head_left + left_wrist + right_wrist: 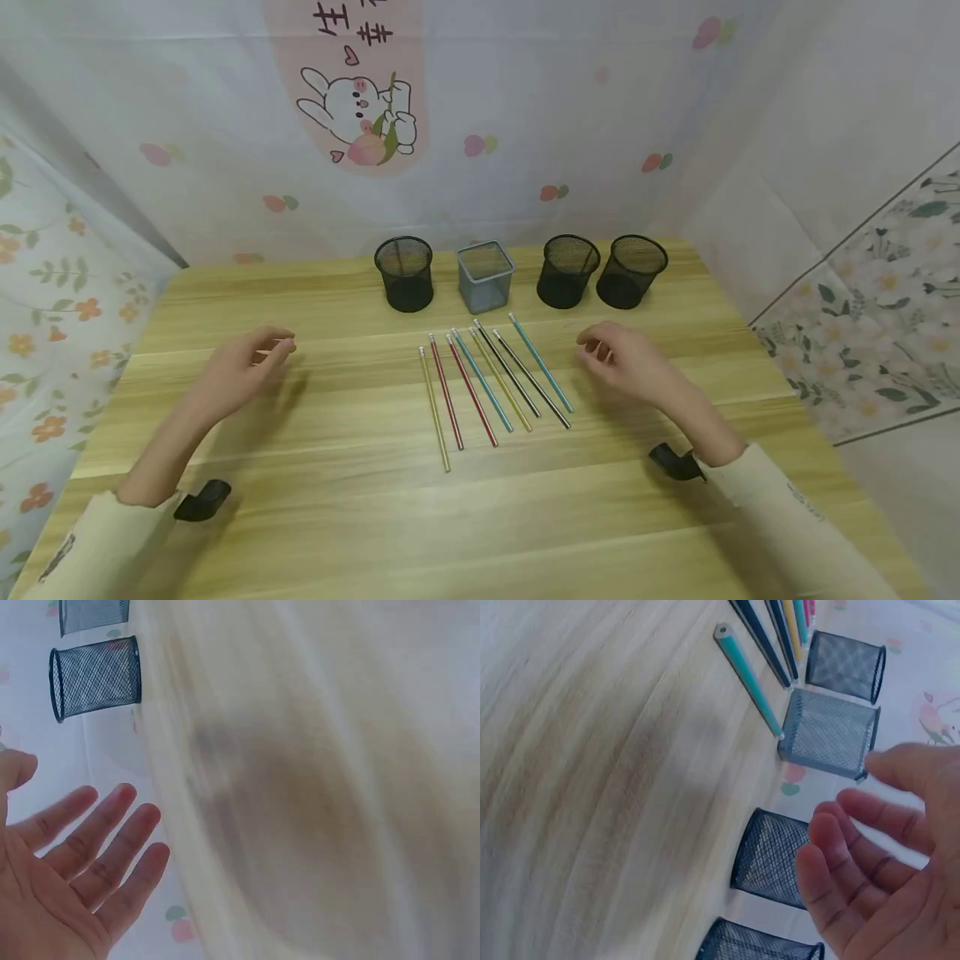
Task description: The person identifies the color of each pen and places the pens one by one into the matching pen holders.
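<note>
Several pencils lie side by side mid-table, among them a yellow pencil [434, 408] at the left end and a blue pencil [540, 362] at the right end. Over the table's left part hovers my left hand [243, 367], fingers loosely bent, holding nothing; its palm shows in the left wrist view. To the right of the pencils is my right hand [630, 362], likewise holding nothing, with relaxed fingers. Behind the pencils stand a round black mesh cup [408, 287], a square grey mesh cup [486, 287] and two more round black cups, one [564, 283] beside the other [626, 283].
A printed cloth [525, 100] with a rabbit drawing hangs behind the wooden table [315, 517]. Flowered cloth [60, 333] hangs at the left, and a flowered panel [885, 308] is at the right. A black band piece [202, 500] sits at the left wrist.
</note>
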`<state>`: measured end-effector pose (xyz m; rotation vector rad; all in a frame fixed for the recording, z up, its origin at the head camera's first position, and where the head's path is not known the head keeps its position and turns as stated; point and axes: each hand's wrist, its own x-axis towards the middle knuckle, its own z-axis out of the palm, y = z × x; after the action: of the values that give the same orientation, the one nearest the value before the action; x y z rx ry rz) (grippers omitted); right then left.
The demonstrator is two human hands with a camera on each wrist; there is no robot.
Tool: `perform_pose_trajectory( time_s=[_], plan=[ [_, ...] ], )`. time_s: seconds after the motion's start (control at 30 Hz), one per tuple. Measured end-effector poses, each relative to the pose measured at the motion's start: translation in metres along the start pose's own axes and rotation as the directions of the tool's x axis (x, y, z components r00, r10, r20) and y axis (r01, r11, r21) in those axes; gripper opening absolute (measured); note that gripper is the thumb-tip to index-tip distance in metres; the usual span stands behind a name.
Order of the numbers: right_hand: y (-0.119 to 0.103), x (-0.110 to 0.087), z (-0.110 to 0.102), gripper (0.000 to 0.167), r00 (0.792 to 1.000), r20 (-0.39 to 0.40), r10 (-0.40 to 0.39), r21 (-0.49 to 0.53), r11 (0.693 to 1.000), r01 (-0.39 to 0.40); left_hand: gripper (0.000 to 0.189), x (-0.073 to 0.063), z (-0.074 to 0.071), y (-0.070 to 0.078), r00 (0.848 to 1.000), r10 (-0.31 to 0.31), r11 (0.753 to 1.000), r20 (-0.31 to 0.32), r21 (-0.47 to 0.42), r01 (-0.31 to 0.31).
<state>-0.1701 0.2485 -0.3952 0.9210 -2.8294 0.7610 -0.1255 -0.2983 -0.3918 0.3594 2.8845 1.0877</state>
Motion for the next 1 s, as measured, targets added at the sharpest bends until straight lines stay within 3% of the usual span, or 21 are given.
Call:
perform_pose_trajectory(
  time_s=[0.17, 0.47, 0.7, 1.0],
  plan=[
    [0.001, 0.001, -0.004, 0.004, 0.992, 0.015, 0.123, 0.074, 0.99, -0.123, 0.06, 0.029, -0.004, 0.005, 0.997, -0.077, 0.995, 0.006, -0.065, 0.077],
    [0.009, 0.001, -0.013, 0.008, 0.956, 0.039, 0.29, 0.13, 0.947, -0.293, 0.08, 0.086, -0.006, 0.023, 0.982, -0.189, 0.963, -0.01, -0.198, 0.183],
    [0.009, 0.004, -0.015, 0.008, 0.953, 0.084, 0.293, 0.131, 0.944, -0.302, 0.084, 0.118, -0.005, 0.033, 0.977, -0.209, 0.958, -0.044, -0.209, 0.195],
    [0.0, 0.022, 0.008, 0.012, 0.953, 0.13, 0.274, 0.101, 0.952, -0.288, 0.082, 0.145, 0.009, 0.04, 0.969, -0.243, 0.95, -0.041, -0.213, 0.229]
  ],
)
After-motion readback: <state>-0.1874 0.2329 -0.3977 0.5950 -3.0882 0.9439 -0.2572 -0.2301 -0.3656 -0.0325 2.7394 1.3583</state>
